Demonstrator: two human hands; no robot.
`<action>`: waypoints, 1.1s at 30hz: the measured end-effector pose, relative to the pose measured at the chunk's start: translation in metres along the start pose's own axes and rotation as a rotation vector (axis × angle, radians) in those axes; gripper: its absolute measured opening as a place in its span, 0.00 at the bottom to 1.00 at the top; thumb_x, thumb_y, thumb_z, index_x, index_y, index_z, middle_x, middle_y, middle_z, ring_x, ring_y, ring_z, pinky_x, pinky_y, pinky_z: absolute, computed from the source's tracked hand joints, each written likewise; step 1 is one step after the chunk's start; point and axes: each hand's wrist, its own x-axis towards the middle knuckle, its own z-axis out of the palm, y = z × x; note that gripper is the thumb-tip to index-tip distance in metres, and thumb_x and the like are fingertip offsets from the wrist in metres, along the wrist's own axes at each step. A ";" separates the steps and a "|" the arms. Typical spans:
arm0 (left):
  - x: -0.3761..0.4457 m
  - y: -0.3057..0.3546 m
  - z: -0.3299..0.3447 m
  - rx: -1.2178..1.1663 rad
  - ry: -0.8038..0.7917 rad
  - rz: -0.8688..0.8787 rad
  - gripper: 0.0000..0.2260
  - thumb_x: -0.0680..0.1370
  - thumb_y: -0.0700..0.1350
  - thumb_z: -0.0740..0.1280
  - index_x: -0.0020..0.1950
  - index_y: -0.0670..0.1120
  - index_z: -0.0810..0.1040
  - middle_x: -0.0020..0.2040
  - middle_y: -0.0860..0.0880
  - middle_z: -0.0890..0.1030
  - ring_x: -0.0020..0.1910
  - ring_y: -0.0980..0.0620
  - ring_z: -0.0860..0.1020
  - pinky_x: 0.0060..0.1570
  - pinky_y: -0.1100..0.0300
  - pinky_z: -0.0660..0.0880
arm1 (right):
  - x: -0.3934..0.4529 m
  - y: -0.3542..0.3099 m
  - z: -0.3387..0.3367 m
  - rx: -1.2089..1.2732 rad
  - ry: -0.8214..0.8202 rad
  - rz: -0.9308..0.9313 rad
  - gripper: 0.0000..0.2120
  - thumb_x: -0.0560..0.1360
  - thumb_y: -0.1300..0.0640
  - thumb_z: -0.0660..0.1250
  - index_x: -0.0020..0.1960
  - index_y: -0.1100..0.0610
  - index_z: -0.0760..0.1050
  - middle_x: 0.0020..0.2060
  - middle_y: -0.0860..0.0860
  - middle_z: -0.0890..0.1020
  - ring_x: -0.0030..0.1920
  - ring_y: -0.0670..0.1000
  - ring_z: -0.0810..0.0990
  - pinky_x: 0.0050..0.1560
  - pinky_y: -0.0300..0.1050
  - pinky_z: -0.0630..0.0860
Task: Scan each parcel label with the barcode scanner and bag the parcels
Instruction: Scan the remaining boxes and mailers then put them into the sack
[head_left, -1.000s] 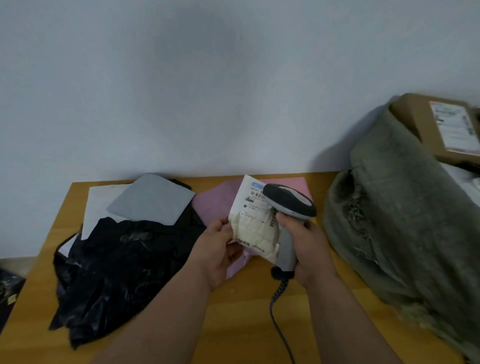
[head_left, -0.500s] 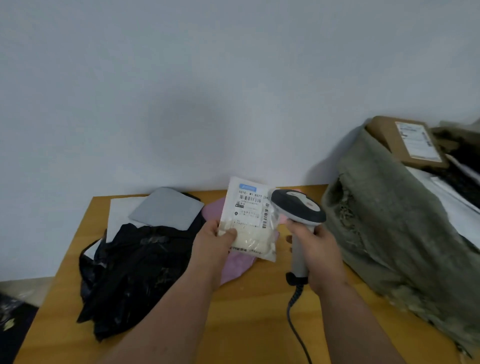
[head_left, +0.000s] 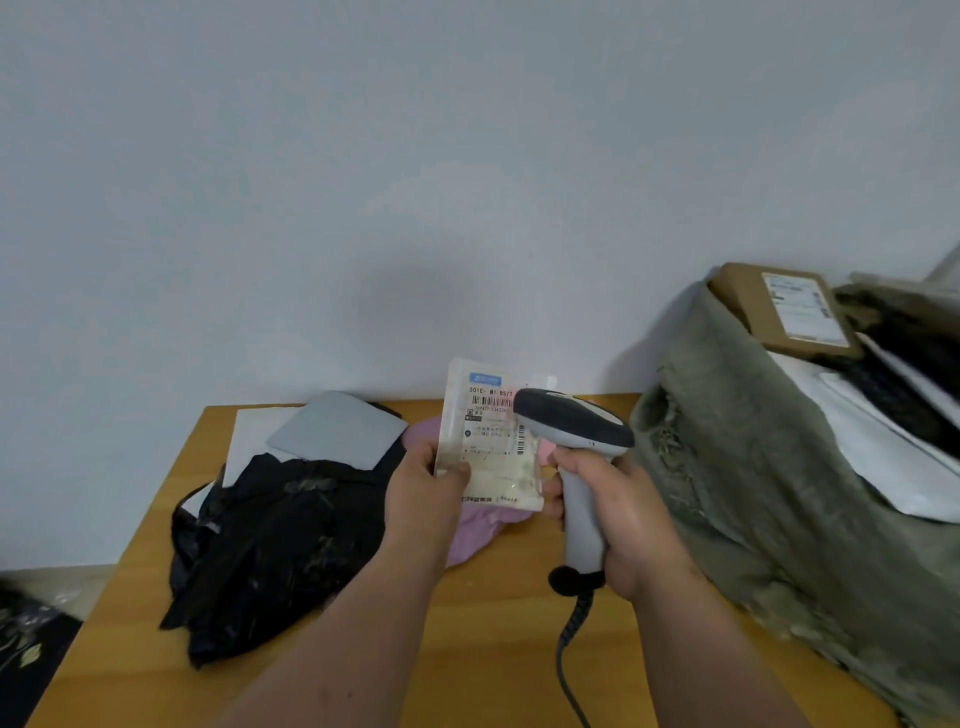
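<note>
The left hand (head_left: 423, 486) is holding a small clear parcel (head_left: 491, 441) upright above the wooden worktop (head_left: 483, 649), its fingers curled behind the packet and the thumb pinching the lower left corner from the front. The parcel's white label (head_left: 488, 410), printed with barcodes and a blue tab, is facing the camera. The right hand (head_left: 621, 525) is gripping the grey handle of the barcode scanner (head_left: 571, 426), fingers wrapped fully round it, with the dark scanner head sitting just at the parcel's 3 o'clock edge and overlapping the label's right side. A coiled cable (head_left: 569, 634) is hanging from the handle's base toward 6 o'clock.

Behind the parcel a pink bag (head_left: 475, 535) is lying on the worktop. At 9 o'clock from the hands a crumpled black bag (head_left: 275, 545) is resting under a grey mailer (head_left: 337, 428) and a white sheet (head_left: 249, 436). At 3 o'clock an olive green sack (head_left: 769, 467) is standing open, holding a brown cardboard box (head_left: 779, 306) with a label, plus white and black parcels.
</note>
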 end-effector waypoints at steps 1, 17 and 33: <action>-0.004 0.001 0.006 -0.013 0.006 -0.012 0.08 0.79 0.40 0.67 0.52 0.53 0.76 0.50 0.53 0.81 0.49 0.55 0.80 0.48 0.54 0.81 | -0.001 -0.002 -0.006 0.005 -0.007 0.001 0.03 0.76 0.61 0.68 0.46 0.62 0.78 0.34 0.57 0.80 0.28 0.52 0.78 0.30 0.43 0.74; -0.065 0.022 0.072 -0.158 0.057 -0.005 0.07 0.79 0.37 0.66 0.51 0.50 0.76 0.49 0.51 0.81 0.47 0.54 0.80 0.38 0.62 0.78 | -0.019 -0.022 -0.083 -0.077 -0.048 -0.024 0.09 0.76 0.57 0.70 0.54 0.61 0.79 0.35 0.55 0.80 0.29 0.51 0.79 0.31 0.43 0.75; -0.051 0.032 0.053 0.001 -0.015 0.093 0.07 0.80 0.40 0.65 0.53 0.52 0.76 0.45 0.57 0.78 0.43 0.60 0.76 0.35 0.65 0.75 | -0.031 -0.027 -0.062 -0.120 0.115 -0.119 0.07 0.75 0.56 0.70 0.45 0.61 0.80 0.36 0.52 0.83 0.34 0.49 0.84 0.47 0.52 0.79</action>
